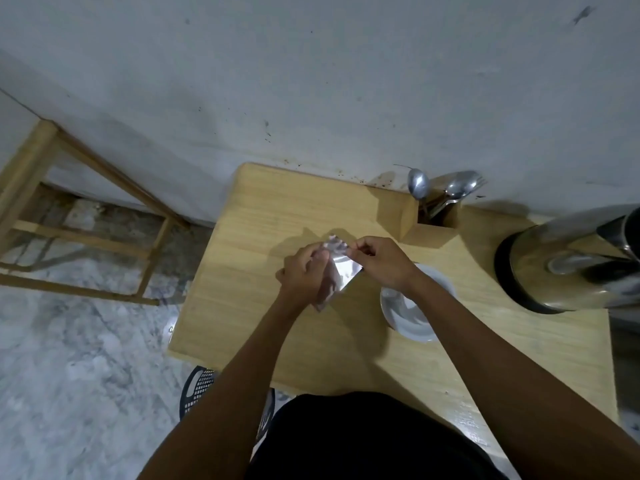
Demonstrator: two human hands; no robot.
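Inside left hand (304, 273), foil sachet (343, 269)

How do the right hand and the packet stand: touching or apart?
Touching. The head view shows the right hand pinching the packet at its top edge.

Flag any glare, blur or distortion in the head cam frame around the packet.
Head view: glare whitens the foil packet held by the left hand and right hand; wide-angle distortion bows the table edge and stretches the kettle at the right border; hands cast soft shadows; fine detail is smeared.
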